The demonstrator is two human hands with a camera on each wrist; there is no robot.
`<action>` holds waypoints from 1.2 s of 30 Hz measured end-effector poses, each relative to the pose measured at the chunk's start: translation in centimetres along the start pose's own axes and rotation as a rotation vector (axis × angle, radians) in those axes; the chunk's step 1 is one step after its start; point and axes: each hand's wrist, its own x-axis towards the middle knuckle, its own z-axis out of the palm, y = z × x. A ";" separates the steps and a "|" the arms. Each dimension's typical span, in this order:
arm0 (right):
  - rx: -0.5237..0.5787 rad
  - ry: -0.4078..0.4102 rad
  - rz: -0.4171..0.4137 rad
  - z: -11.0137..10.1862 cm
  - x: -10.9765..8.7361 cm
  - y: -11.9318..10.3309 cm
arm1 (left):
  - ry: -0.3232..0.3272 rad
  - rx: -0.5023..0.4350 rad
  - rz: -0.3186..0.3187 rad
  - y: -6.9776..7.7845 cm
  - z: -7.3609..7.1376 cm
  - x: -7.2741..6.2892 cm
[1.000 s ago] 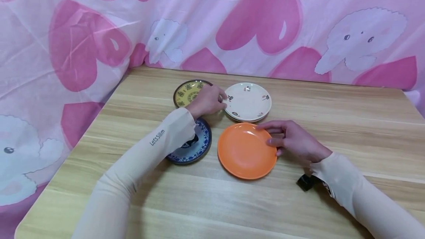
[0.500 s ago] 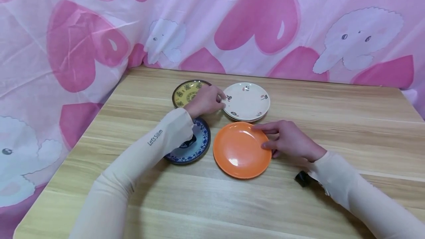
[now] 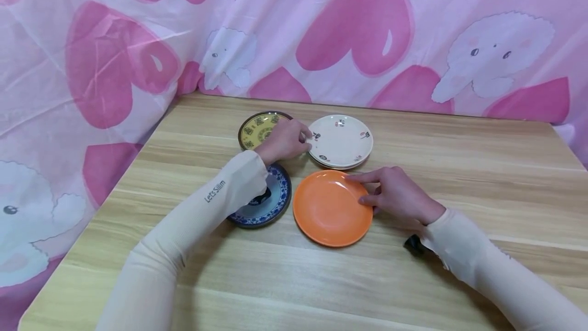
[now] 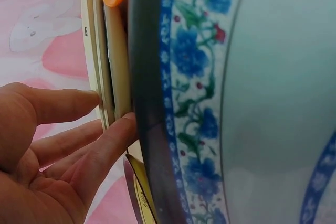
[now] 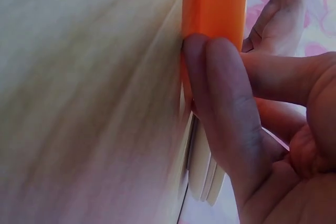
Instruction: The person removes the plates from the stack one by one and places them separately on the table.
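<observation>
My left hand (image 3: 286, 139) reaches over the blue-patterned plate (image 3: 279, 195) to the left rim of a small stack of white plates (image 3: 342, 141) with little printed figures. In the left wrist view, its fingers (image 4: 113, 140) and thumb (image 4: 73, 104) pinch the edge of that stack (image 4: 97, 51). Nearer me, an orange plate (image 3: 332, 208) lies just in front of the white stack. My right hand (image 3: 404, 193) grips its right rim, the thumb over the top. In the right wrist view, two fingers (image 5: 231, 82) press against the side of the orange plate (image 5: 215, 3).
A yellow plate with a dark rim (image 3: 257, 129) lies at the back left, partly behind my left hand. All the plates are on a wooden table (image 3: 459, 167). A pink heart-print cloth (image 3: 358, 24) hangs behind it. A small black device (image 3: 415, 245) is under my right wrist.
My right hand has slid the orange plate a little to the left, and it now lies closer to the blue-patterned plate. My left hand has stayed at the white plates.
</observation>
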 end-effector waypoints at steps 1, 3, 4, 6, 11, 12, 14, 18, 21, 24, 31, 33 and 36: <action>-0.003 0.002 -0.003 0.0 0.0 0.0 | 0.001 0.002 0.000 0.0 0.0 0.0; -0.012 0.005 -0.006 0.0 -0.1 -0.1 | 0.002 0.003 0.001 0.1 0.0 0.1; -0.010 0.004 -0.006 0.0 -0.1 -0.1 | 0.003 0.003 0.003 0.2 0.0 0.1; -0.009 0.001 -0.001 -0.1 -0.1 -0.2 | 0.004 -0.001 0.004 0.2 0.0 0.1; -0.029 -0.004 -0.001 -0.5 0.0 -0.3 | 0.002 -0.010 0.013 0.1 0.0 0.1; -0.041 -0.003 -0.010 -0.6 0.1 -0.3 | 0.002 -0.012 0.014 0.1 0.0 0.2; -0.037 0.001 -0.019 -0.9 0.2 -0.3 | 0.000 -0.017 0.009 0.1 0.0 0.2; -0.027 0.074 -0.060 -1.7 0.6 -0.3 | 0.000 -0.025 -0.022 0.3 0.0 0.3; -0.080 0.189 -0.101 -2.3 1.1 -0.2 | 0.002 -0.022 -0.048 0.5 0.0 0.3; -0.144 0.293 -0.103 -3.0 1.9 0.0 | -0.003 -0.016 -0.064 0.5 0.1 0.4; -0.179 0.355 0.020 -3.8 4.3 0.6 | -0.013 0.022 -0.083 0.4 0.2 0.6; -0.168 0.347 0.034 -3.8 5.0 0.8 | -0.014 0.023 -0.083 0.4 0.2 0.6; -0.146 0.341 0.036 -3.8 5.7 1.1 | -0.015 0.021 -0.079 0.4 0.3 0.6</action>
